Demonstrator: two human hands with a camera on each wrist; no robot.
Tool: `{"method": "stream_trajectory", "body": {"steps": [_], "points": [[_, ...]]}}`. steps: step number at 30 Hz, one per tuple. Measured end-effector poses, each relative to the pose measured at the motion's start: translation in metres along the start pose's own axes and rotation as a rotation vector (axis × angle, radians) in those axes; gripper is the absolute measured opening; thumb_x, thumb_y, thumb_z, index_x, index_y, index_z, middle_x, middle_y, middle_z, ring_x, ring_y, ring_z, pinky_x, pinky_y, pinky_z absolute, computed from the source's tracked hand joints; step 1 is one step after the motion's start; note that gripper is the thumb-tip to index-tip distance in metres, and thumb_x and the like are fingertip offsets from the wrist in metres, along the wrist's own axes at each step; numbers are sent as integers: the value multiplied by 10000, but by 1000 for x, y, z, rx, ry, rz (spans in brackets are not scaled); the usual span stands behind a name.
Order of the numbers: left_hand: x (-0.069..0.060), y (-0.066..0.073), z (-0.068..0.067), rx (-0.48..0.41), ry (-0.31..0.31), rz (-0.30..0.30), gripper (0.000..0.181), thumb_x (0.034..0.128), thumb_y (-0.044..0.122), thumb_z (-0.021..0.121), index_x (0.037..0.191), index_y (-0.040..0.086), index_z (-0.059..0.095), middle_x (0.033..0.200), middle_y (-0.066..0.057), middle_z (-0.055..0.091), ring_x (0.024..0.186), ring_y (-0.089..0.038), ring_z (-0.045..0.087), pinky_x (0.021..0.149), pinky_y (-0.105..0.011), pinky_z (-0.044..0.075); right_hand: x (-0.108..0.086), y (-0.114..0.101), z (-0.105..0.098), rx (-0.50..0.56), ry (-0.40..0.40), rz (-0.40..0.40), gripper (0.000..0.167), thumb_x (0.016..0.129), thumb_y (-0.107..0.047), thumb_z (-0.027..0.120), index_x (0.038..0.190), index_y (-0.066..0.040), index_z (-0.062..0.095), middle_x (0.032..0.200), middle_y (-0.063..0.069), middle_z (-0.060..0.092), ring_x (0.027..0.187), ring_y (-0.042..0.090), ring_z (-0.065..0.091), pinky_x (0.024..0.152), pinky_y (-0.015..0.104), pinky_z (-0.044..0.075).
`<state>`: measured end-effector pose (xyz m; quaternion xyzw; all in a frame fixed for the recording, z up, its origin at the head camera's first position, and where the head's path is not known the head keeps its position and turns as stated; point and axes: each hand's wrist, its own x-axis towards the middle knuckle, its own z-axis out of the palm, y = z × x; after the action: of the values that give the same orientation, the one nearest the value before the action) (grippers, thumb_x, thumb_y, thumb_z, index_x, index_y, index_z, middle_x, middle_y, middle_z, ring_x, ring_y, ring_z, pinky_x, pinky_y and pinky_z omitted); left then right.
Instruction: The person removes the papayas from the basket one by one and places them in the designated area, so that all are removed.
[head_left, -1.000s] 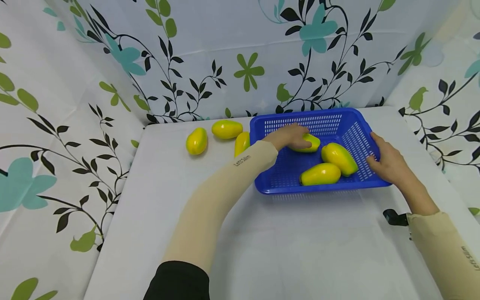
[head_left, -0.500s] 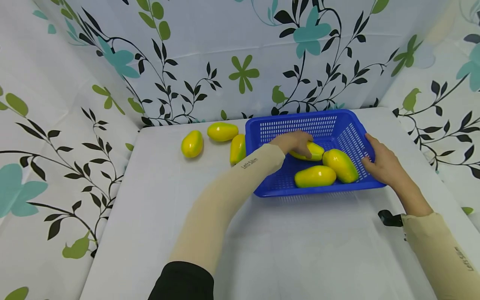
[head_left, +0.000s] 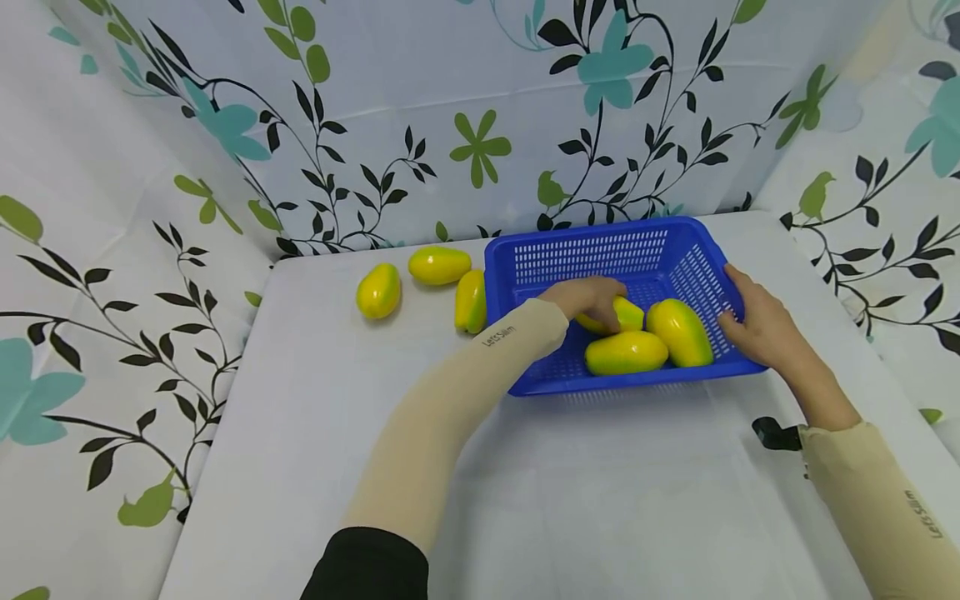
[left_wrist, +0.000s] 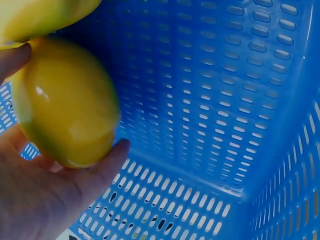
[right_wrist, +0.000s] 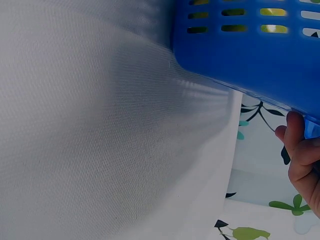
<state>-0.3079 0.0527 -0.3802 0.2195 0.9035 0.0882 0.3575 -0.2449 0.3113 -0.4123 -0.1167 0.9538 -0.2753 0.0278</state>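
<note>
The curtain (head_left: 360, 83), white with printed leaves and flowers, rises behind the tabletop (head_left: 300, 400) and along its left and right edges. The tabletop is white too, and its near edge lies outside the view. Its wide part stretches from the left edge to the basket (head_left: 637, 380) and in front of it; between the basket and the right edge there is only a narrower strip.

The blue basket stands at the far edge, nearer to the far right corner. Pale sleeves cover both forearms. The right hand (head_left: 768, 321) grips the basket's right rim, the thumb inside and the fingers bent outside. The left hand (head_left: 588, 298) is in the basket, its fingers curled round a mango (head_left: 630, 314); whether this one touches the basket floor, I cannot tell.

Two more mangoes lie toward the basket's front right corner, one along the front wall (head_left: 626, 353), one to its right (head_left: 680, 333). Three others are on the tabletop: one nearest the far left corner (head_left: 378, 291), one near the far edge (head_left: 439, 265), one just beside the basket's left side (head_left: 471, 302).
</note>
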Motion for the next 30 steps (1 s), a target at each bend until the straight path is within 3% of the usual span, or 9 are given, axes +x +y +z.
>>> {"method": "stream_trajectory", "body": {"steps": [7,16,22,30], "points": [[-16,-8,12,93,215,39,649,876,320,708,1468,220,461,1346,25,531,1130,-142,480,985,-324,405,0,-4,0,-8,-3,-3,737,930,-56,480,1542,64,89,1402,452,304,1192,652,366,936,752,313],[-40,-13,10,188,387,76,665,844,388,749,1440,244,491,1333,-7,534,1155,-204,500,918,-371,464,-1,-1,-1,-15,-2,-2,740,935,-65,482,1544,60,80,1392,456,307,1174,654,370,927,759,313],[-58,-17,1,196,453,73,690,830,409,759,1441,241,485,1345,-23,506,1170,-216,483,953,-367,444,-1,1,1,-17,-11,-4,739,937,-65,477,1541,66,72,1394,458,300,1179,652,361,946,757,299],[-83,-33,-7,135,511,41,693,831,375,758,1444,232,468,1350,-45,476,1138,-238,470,906,-363,469,-1,0,-2,-19,-10,-12,738,938,-71,472,1540,68,69,1380,469,301,1161,656,361,943,763,294]]}}
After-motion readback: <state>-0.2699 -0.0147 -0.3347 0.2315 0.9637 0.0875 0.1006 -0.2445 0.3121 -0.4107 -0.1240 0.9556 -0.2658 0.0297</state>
